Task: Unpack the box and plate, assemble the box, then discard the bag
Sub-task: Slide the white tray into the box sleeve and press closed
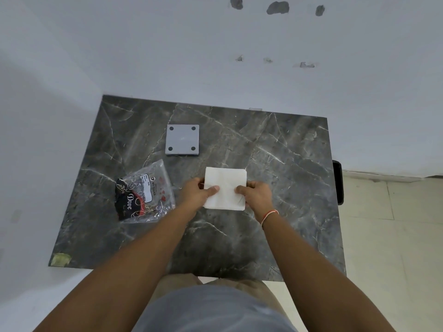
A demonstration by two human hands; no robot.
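Note:
A flat, folded white box [226,180] lies at the middle of the dark marble table [287,164]. My left hand [197,194] grips its left edge, thumb on top. My right hand [255,194] grips its right edge the same way. A square grey plate [182,139] with a dark hole in each corner lies flat farther back, apart from the box. To the left of my left hand lies a crumpled clear plastic bag [146,195] with a black and red print and a white label.
A white wall rises right behind the table and along its left side. A black object [338,182] sticks out at the table's right edge. Pale floor tiles [395,236] lie to the right. A patch of greenish tape [61,259] marks the front left corner.

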